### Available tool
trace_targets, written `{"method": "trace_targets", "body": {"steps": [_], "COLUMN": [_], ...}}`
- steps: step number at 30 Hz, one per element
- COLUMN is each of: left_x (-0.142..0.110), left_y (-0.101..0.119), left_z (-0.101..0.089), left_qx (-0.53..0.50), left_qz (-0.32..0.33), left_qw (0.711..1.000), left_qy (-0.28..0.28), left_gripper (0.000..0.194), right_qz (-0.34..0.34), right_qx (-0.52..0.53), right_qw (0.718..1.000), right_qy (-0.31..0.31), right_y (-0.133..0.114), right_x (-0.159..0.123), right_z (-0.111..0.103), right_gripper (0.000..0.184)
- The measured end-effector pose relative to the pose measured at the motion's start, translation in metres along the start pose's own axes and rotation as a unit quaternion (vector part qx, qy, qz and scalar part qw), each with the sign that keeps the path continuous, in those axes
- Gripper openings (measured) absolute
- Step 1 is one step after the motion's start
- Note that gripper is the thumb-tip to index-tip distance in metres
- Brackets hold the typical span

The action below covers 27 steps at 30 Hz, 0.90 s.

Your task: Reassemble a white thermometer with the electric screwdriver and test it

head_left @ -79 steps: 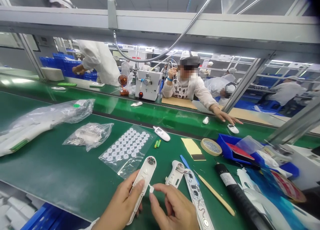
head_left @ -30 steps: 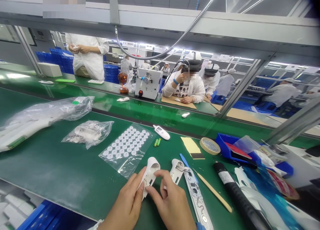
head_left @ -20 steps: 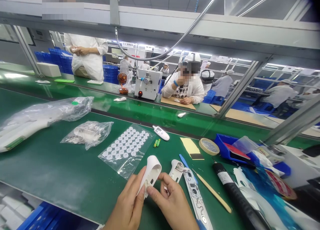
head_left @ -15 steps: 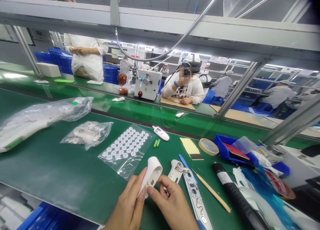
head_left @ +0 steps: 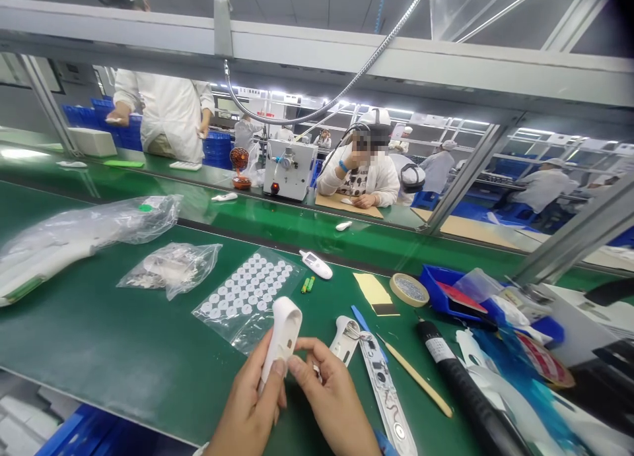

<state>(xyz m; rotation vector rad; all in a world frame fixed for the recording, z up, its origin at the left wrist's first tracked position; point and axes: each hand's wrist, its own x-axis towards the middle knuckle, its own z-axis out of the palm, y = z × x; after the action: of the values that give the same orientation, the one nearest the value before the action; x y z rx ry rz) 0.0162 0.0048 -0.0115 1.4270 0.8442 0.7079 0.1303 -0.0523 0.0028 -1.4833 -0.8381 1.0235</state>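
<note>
A white hollow thermometer housing half (head_left: pixel 283 334) stands tilted up in my left hand (head_left: pixel 250 400), its inner side turned right. My left fingers are closed round its lower part, with the thumb on its inner face. Close beside it, my right hand (head_left: pixel 334 396) has its fingers curled in, the thumb tip near the housing's edge; a small whitish bit shows between the fingers, too hidden to name. Just behind the right hand lies another white housing part (head_left: pixel 345 337), wired to a long white housing half with a circuit board (head_left: pixel 384 380).
Beyond my hands lie a bag of round white discs (head_left: pixel 247 288), a bag of small parts (head_left: pixel 171 268), green batteries (head_left: pixel 308 284) and a white thermometer (head_left: pixel 316 264). To the right are a wooden stick (head_left: pixel 416 377), a black electric screwdriver (head_left: pixel 460 383), a tape roll (head_left: pixel 409 290) and a blue bin (head_left: pixel 446 294).
My left hand has moved slightly left with the housing half and turned its inside more toward me. The right fingers have come off its edge. A standing co-worker's hands have moved apart.
</note>
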Motion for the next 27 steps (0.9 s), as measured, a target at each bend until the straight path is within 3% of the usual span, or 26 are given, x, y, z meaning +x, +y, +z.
{"method": "trace_targets", "body": {"steps": [4, 7, 15, 21, 27], "left_x": [0.006, 0.008, 0.007, 0.008, 0.010], "left_y": [0.007, 0.008, 0.015, 0.017, 0.012], "left_z": [0.000, -0.003, 0.003, 0.002, 0.002], "left_qx": [-0.048, -0.051, -0.076, 0.049, 0.018], "left_qz": [-0.074, -0.086, -0.043, -0.018, -0.016], "left_qw": [0.996, 0.994, 0.988, 0.996, 0.997], "left_qy": [-0.034, -0.053, -0.127, -0.075, -0.077], "left_gripper": [0.080, 0.077, 0.058, 0.045, 0.047], "right_qz": [0.084, 0.095, 0.110, 0.117, 0.135], "right_qx": [0.170, 0.250, 0.226, 0.231, 0.248], "right_qw": [0.982, 0.963, 0.963, 0.959, 0.954], "right_qy": [-0.015, -0.031, -0.096, -0.111, -0.100], "right_y": [0.004, 0.007, 0.008, 0.008, 0.006], "right_x": [0.000, -0.002, -0.004, -0.006, -0.006], "right_z": [0.000, 0.001, 0.003, 0.005, 0.005], "right_gripper": [0.078, 0.090, 0.099, 0.097, 0.102]}}
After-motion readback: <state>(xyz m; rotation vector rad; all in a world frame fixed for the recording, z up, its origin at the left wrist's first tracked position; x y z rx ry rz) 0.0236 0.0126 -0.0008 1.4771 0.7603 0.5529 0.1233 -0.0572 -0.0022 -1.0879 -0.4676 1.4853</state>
